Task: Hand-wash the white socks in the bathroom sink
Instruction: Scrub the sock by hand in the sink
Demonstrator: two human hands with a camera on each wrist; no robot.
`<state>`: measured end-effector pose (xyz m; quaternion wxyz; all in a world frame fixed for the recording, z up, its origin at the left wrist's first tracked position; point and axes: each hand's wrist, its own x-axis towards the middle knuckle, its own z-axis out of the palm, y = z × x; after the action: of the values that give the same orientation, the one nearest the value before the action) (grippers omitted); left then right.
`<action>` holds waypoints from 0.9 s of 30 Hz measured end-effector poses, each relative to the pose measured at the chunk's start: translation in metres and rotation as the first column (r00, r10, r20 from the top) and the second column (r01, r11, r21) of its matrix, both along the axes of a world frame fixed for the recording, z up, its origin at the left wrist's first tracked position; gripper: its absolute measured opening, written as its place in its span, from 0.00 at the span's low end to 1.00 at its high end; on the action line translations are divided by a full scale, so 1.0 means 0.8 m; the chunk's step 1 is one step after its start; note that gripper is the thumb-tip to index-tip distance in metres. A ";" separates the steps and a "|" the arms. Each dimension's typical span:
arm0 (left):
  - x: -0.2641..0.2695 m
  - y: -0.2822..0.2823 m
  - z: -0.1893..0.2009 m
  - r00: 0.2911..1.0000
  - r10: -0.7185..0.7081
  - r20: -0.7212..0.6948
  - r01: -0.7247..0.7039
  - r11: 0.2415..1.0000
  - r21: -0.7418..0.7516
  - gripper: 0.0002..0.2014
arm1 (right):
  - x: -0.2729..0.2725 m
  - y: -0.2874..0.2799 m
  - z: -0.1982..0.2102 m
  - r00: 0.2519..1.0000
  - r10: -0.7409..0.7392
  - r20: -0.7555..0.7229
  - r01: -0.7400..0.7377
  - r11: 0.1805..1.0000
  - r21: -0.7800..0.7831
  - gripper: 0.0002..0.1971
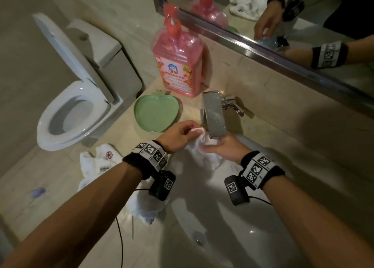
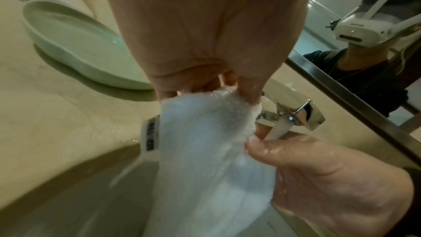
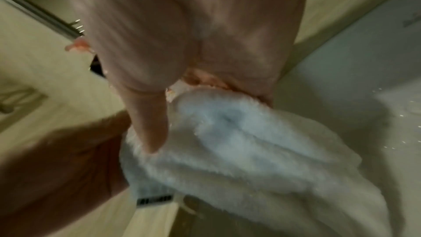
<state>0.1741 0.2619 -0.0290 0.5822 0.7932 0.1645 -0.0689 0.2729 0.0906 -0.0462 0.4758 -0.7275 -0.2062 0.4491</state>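
Sock (image 1: 204, 150), white, wet: held at the faucet (image 1: 214, 115) mouth over the sink (image 1: 253, 227), stretched between both hands. Left hand (image 1: 178, 136) pinched the sock's upper edge between thumb and fingertips, just left of the spout. Right hand (image 1: 224, 148) gripped the fabric directly below the spout, thumb pressed on the cloth, fingers curled behind it. Water ran from the spout onto the right hand's fingers and the cloth, as the left wrist view showed; the remainder of the sock hung down from both hands into the basin.

Further white socks (image 1: 97, 162): heaped on the counter, behind and left of the left wrist, not yet under water.

Detergent bottle (image 1: 178, 59), pink, pump top: beyond the left hand, standing against the wall. Green dish (image 1: 155, 113): just beyond the left hand's knuckles.

Step judged: wetting or rinsing this sock; which of the two could not be told. Next move called for keeping both grips while working the cloth under the stream, then rubbing it between the hands.
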 end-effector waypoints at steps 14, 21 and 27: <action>0.034 -0.036 -0.028 0.979 0.031 -0.202 0.006 0.983 0.181 0.11 | 0.024 -0.045 0.000 0.980 -0.119 0.162 0.130 0.990 -0.055 0.08; 0.045 -0.048 -0.035 0.997 -0.052 -0.054 0.052 0.999 -0.014 0.11 | 0.027 -0.059 -0.004 0.978 0.157 0.137 -0.127 0.970 -0.206 0.09; 0.035 -0.025 -0.042 0.985 -0.014 -0.172 0.016 1.000 0.009 0.07 | 0.036 -0.047 -0.005 0.978 -0.209 -0.010 0.209 0.977 -0.047 0.07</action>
<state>0.2025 0.2415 -0.0624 0.5613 0.7884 0.2086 -0.1409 0.3016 0.0526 -0.0498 0.5051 -0.7526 -0.1145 0.4067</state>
